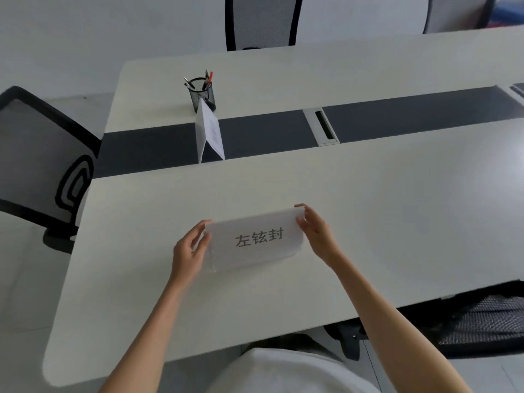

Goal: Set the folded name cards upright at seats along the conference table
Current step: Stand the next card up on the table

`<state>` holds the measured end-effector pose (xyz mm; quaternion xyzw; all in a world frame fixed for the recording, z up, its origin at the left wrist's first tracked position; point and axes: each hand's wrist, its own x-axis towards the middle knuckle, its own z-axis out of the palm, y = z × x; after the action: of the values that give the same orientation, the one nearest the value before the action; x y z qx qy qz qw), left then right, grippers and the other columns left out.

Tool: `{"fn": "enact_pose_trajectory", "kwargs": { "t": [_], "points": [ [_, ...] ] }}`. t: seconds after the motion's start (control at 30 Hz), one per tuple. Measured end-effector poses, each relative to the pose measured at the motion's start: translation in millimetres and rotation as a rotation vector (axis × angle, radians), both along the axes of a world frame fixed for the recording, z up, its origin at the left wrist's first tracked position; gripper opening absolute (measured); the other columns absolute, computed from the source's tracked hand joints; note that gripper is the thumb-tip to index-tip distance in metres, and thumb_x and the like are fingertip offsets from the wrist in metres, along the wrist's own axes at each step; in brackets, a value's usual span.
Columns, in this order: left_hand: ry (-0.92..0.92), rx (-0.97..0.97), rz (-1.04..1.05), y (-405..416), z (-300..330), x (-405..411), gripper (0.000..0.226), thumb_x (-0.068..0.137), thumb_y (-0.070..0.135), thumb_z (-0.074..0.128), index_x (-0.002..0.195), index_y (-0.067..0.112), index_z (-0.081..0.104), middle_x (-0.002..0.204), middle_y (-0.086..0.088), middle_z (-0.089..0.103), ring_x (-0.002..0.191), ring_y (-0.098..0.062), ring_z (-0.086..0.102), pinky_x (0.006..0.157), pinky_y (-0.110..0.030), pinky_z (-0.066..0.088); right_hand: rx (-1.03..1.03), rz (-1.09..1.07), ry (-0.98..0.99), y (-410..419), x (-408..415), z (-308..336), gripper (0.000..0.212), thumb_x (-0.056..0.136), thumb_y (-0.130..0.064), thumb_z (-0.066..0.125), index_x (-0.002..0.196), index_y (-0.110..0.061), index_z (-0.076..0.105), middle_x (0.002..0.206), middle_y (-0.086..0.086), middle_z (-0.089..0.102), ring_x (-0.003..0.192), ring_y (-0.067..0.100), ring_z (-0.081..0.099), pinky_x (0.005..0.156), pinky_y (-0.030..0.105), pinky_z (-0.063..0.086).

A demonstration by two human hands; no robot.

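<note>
A white folded name card (256, 241) with dark printed characters stands on the near side of the white conference table (382, 217), its printed face toward me. My left hand (190, 249) grips its left end. My right hand (316, 232) grips its right end, fingers curled over the top corner. A second folded name card (209, 133) stands upright as a tent on the dark centre strip, seen end-on.
A black mesh pen cup (202, 93) with pens stands just behind the second card. A silver cable port (323, 126) sits in the dark strip. Mesh office chairs stand at the left (42, 165), far side (262, 22) and lower right (482, 321).
</note>
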<state>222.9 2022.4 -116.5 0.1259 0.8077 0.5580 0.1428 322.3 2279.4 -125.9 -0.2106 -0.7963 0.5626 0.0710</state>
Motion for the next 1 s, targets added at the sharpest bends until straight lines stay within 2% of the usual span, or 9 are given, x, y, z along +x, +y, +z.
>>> {"fn": "enact_pose_trajectory", "kwargs": {
  "t": [0.1, 0.2, 0.3, 0.4, 0.53, 0.6, 0.73, 0.9, 1.0],
  "points": [
    [0.049, 0.054, -0.009, 11.8, 21.0, -5.8, 0.027, 0.089, 0.011, 0.051, 0.115, 0.012, 0.059, 0.123, -0.010, 0.061, 0.117, -0.015, 0.055, 0.096, -0.014, 0.041, -0.079, -0.045, 0.100, 9.2, 5.4, 13.1, 0.020, 0.087, -0.027, 0.045, 0.097, -0.040, 0.056, 0.088, -0.024, 0.063, 0.090, 0.005, 0.055, 0.086, 0.028, 0.042],
    [0.088, 0.131, -0.067, 46.2, 53.6, -15.2, 0.028, 0.088, 0.015, 0.053, 0.114, 0.025, 0.058, 0.119, 0.000, 0.062, 0.108, 0.005, 0.056, 0.097, -0.014, 0.042, -0.117, -0.129, 0.199, 35.4, 10.1, 43.9, 0.024, 0.092, -0.015, 0.044, 0.104, -0.034, 0.054, 0.100, -0.018, 0.060, 0.090, -0.009, 0.055, 0.082, 0.011, 0.042],
    [0.087, 0.166, -0.128, 102.4, 76.6, -25.4, 0.030, 0.087, 0.021, 0.054, 0.117, 0.028, 0.056, 0.121, 0.000, 0.061, 0.110, -0.005, 0.058, 0.097, -0.018, 0.044, -0.085, -0.230, 0.264, 83.6, 13.9, 65.3, 0.028, 0.094, -0.011, 0.041, 0.114, -0.029, 0.049, 0.109, -0.019, 0.055, 0.094, -0.019, 0.052, 0.082, 0.004, 0.040],
    [0.078, 0.130, -0.182, 170.9, 82.3, -29.3, 0.036, 0.088, 0.022, 0.053, 0.124, 0.021, 0.050, 0.125, 0.003, 0.054, 0.113, -0.006, 0.052, 0.090, -0.006, 0.042, -0.058, -0.288, 0.271, 142.4, 20.7, 65.7, 0.029, 0.095, -0.014, 0.041, 0.122, -0.018, 0.048, 0.113, -0.012, 0.055, 0.097, -0.016, 0.053, 0.086, 0.007, 0.040],
    [0.101, -0.013, -0.193, 253.3, 48.9, -24.3, 0.031, 0.091, 0.021, 0.048, 0.119, 0.009, 0.054, 0.118, -0.007, 0.063, 0.111, -0.018, 0.057, 0.085, -0.016, 0.042, -0.041, -0.321, 0.172, 200.9, 23.3, 40.3, 0.024, 0.090, -0.036, 0.040, 0.108, -0.025, 0.051, 0.093, -0.010, 0.056, 0.081, -0.003, 0.051, 0.076, 0.020, 0.039],
    [0.065, -0.052, -0.122, 280.7, 24.7, -18.0, 0.028, 0.092, 0.017, 0.045, 0.117, 0.008, 0.054, 0.115, -0.011, 0.064, 0.107, -0.023, 0.059, 0.081, -0.019, 0.040, -0.066, -0.342, 0.135, 218.4, 20.3, 17.2, 0.020, 0.093, -0.028, 0.035, 0.107, -0.025, 0.048, 0.089, -0.006, 0.053, 0.074, -0.006, 0.048, 0.069, 0.017, 0.038],
    [0.006, -0.142, 0.000, 310.4, -14.2, -8.0, 0.029, 0.092, 0.009, 0.042, 0.118, 0.006, 0.053, 0.117, -0.016, 0.063, 0.107, -0.027, 0.058, 0.076, -0.018, 0.037, -0.139, -0.355, 0.034, 240.2, 13.6, -20.3, 0.028, 0.096, -0.017, 0.032, 0.122, -0.015, 0.044, 0.099, 0.005, 0.050, 0.079, 0.005, 0.046, 0.069, 0.022, 0.037],
    [-0.027, -0.194, 0.079, 323.5, -38.3, -1.8, 0.030, 0.092, 0.008, 0.040, 0.120, 0.007, 0.052, 0.115, -0.018, 0.063, 0.107, -0.031, 0.057, 0.083, -0.028, 0.039, -0.184, -0.351, -0.016, 251.2, 8.4, -44.9, 0.029, 0.097, -0.010, 0.032, 0.124, -0.011, 0.042, 0.100, 0.005, 0.049, 0.078, 0.003, 0.046, 0.060, 0.005, 0.038],
    [-0.004, -0.179, 0.089, 324.5, -45.9, -1.4, 0.032, 0.092, 0.007, 0.041, 0.122, 0.006, 0.051, 0.118, -0.018, 0.062, 0.110, -0.031, 0.057, 0.083, -0.021, 0.037, -0.217, -0.347, -0.022, 255.6, 5.8, -50.6, 0.034, 0.096, -0.010, 0.033, 0.130, -0.012, 0.040, 0.114, 0.003, 0.050, 0.093, 0.005, 0.049, 0.074, 0.005, 0.038]
  ]
}}
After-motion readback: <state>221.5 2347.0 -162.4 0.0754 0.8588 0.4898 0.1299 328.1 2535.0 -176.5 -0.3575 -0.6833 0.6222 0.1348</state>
